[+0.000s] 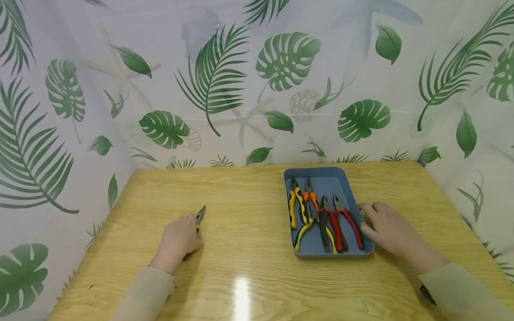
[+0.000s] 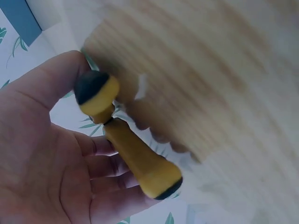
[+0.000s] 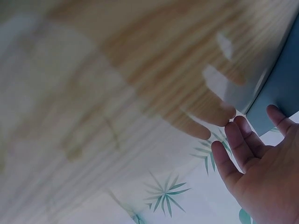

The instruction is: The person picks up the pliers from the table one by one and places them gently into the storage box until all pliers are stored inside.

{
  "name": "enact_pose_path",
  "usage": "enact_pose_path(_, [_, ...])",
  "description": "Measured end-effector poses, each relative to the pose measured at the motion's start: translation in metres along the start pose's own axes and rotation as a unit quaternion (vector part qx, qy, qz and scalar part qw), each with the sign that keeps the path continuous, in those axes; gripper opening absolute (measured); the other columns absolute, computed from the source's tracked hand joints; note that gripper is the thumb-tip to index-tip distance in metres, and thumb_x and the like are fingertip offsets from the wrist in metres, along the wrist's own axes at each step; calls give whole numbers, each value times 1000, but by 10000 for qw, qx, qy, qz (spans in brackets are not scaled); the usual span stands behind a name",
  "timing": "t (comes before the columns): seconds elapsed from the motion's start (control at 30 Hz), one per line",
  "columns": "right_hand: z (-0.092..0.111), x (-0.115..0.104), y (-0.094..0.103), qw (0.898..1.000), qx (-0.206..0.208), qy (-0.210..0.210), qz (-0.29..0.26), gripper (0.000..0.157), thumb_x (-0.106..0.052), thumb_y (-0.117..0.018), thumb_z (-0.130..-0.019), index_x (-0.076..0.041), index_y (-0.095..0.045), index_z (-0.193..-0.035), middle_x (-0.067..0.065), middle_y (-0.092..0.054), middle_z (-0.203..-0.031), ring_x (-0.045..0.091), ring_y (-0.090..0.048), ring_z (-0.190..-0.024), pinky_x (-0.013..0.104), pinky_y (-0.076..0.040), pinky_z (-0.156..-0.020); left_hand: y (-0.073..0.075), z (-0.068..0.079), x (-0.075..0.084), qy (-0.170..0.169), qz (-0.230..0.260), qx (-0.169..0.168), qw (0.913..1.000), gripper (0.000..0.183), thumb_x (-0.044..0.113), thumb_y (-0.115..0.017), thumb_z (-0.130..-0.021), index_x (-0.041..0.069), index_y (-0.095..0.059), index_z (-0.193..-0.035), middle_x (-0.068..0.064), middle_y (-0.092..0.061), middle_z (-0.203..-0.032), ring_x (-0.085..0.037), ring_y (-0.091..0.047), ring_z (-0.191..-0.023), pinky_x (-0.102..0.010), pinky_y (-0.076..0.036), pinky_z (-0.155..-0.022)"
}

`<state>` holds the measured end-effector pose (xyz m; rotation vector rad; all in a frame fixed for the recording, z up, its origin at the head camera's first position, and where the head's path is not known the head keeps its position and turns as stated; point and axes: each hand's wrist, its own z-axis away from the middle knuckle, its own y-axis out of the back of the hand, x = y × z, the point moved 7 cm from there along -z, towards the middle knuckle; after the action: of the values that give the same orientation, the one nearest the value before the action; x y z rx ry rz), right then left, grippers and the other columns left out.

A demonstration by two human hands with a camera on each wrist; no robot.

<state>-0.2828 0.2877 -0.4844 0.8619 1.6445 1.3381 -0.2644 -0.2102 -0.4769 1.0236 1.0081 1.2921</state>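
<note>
My left hand (image 1: 180,236) is low over the table's left part and holds a pair of pliers (image 1: 201,215), whose metal nose points away from me. In the left wrist view, the pliers' yellow-and-black handles (image 2: 142,161) lie between the thumb and the fingers. My right hand (image 1: 387,227) is at the right side of a blue-grey tray (image 1: 327,183), fingers loosely extended. The right wrist view has the thumb against the tray's side wall (image 3: 275,88), with nothing gripped. Inside the tray lie several pliers with yellow-and-black (image 1: 292,211), orange (image 1: 313,199) and red-and-black handles (image 1: 353,227).
The wooden table (image 1: 241,214) reaches back to a leaf-print cloth (image 1: 225,142) that hangs behind it and at both sides. A wide stretch of tabletop separates the left hand from the tray. A small dark mark (image 1: 90,286) is at the front left.
</note>
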Motion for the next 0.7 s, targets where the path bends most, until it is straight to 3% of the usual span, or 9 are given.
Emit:
enact_pose_path(0.27, [0, -1, 0, 10000, 4, -5, -4, 47, -25, -65, -100, 2, -58, -138, 17, -65, -101, 23, -57, -79, 46, -50, -71, 12, -4, 7, -434, -62, 342, 9985, 36, 18, -80, -79, 2, -53, -97, -6, -55, -76, -19, -52, -62, -31, -42, -53])
enact_pose_path(0.7, [1, 0, -1, 10000, -1, 7, 21, 47, -26, -65, -101, 2, -58, -138, 17, -65, -101, 23, -57, -80, 47, -50, -72, 43, -9, 22, -657, -318, 574, 9957, 35, 20, -81, -86, 1, -56, -101, -9, -59, -82, -19, -54, -63, -30, -47, -53])
